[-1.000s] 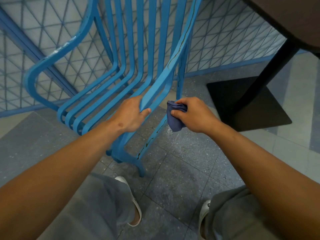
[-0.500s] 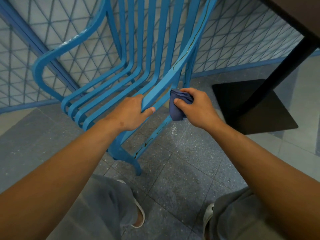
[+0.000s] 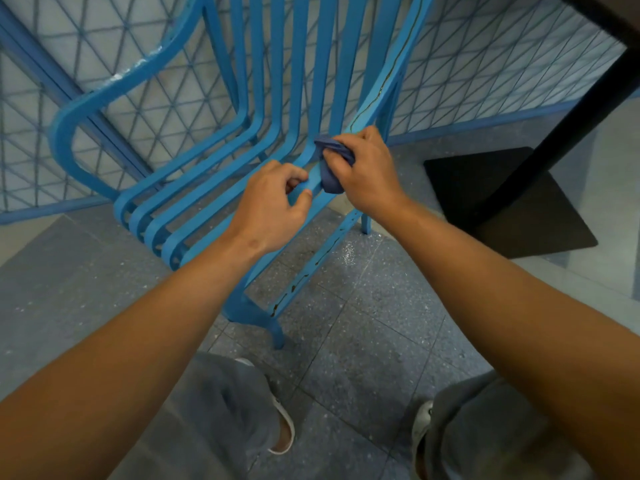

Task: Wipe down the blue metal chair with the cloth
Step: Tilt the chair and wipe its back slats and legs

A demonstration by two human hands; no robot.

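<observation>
The blue metal chair (image 3: pixel 214 174) made of curved slats stands in front of me, its seat running from lower left to upper right. My left hand (image 3: pixel 273 202) grips the nearest seat slat, fingers and thumb curled round it. My right hand (image 3: pixel 363 174) holds a bunched dark blue cloth (image 3: pixel 332 164) and presses it against the same slat where seat bends up into backrest. Dark drip marks run along the chair's lower side rail.
A dark table base plate (image 3: pixel 509 202) with a black post (image 3: pixel 568 112) stands on the floor to the right. A blue mesh fence (image 3: pixel 485 71) runs behind the chair. My two feet and grey trousers are below on the grey tiled floor.
My right hand carried the cloth from under the side rail up onto the slat at the seat's bend. My left hand stayed on the slat, its fingers now curled tighter.
</observation>
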